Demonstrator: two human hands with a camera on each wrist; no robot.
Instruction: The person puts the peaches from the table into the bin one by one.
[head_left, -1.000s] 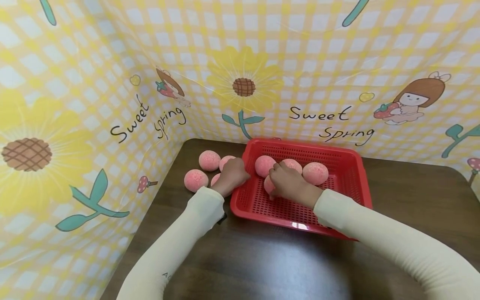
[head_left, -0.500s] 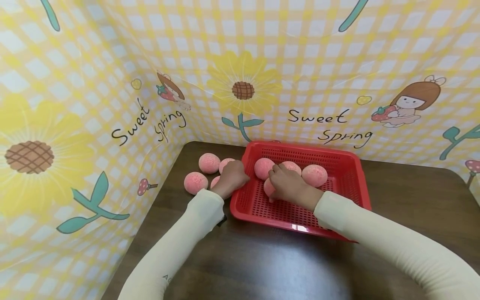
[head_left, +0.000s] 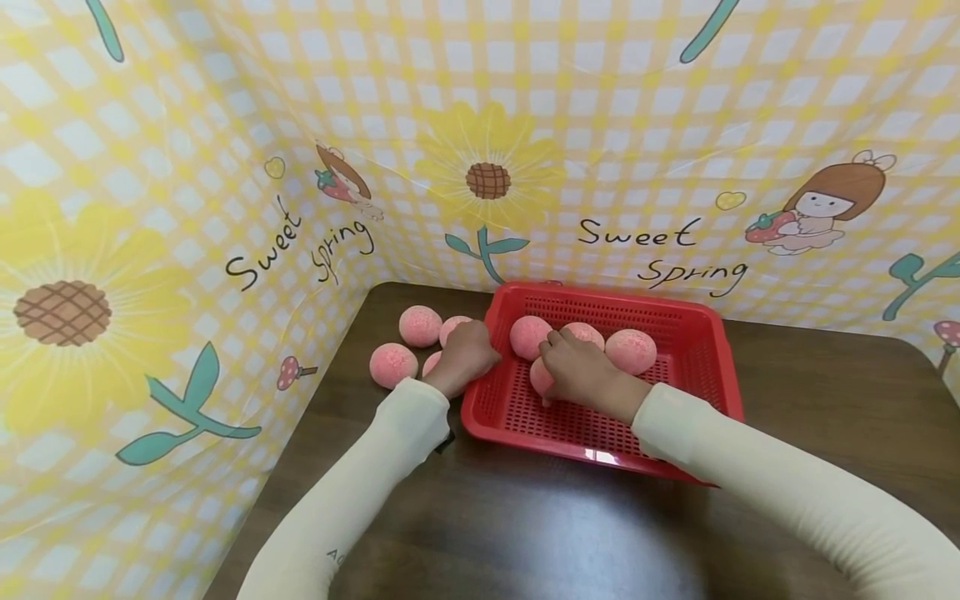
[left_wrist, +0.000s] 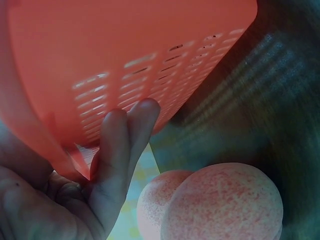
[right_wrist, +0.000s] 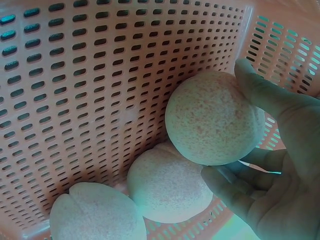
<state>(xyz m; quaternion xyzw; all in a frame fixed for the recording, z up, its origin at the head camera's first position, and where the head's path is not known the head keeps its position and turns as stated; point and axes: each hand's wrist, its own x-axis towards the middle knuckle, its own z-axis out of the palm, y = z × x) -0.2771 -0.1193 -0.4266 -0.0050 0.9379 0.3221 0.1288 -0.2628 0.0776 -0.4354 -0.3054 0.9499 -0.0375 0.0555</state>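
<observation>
Peach (right_wrist: 215, 117) is held by right hand (head_left: 582, 367), basket rim (head_left: 540, 445) by left hand (head_left: 467, 354); cloth (head_left: 637, 125) reads "Sweet Spring".

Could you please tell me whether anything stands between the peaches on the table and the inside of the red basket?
Yes: the left wall of the red basket does, with the left hand gripping that side. Those peaches lie outside it, on the table.
</observation>
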